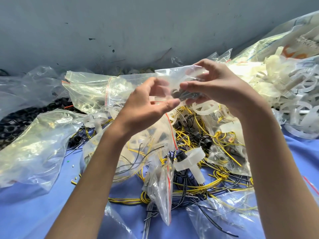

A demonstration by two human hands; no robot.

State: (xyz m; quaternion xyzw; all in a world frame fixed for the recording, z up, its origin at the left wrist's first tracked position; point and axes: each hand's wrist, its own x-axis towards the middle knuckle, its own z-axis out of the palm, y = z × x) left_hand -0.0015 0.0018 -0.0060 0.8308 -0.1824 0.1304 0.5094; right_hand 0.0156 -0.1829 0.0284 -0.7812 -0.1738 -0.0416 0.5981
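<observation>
Blurred inside the bag
The dark part (178, 94) in the clear bag (170, 73) is blurred; black rings (10, 125) run off the left edge.

Both grips are raised over the bench (34, 213), with one small clear zip bag (172, 75) between them. The left grip (148, 104) pinches the bag's lower left with thumb and fingers. The right grip (219, 87) has its fingers curled over the top edge and its thumb on the front. Dark parts (179, 95) are inside the bag, blurred.

Below them yellow and black wires (189, 185) lie tangled on the blue bench, with a white plastic part (189, 161) on top. More clear bags (31, 149) lie to the left and black rings (13, 123) at the far left. A heap of white pieces (284, 87) is at the right. A grey wall (120, 23) stands behind.
</observation>
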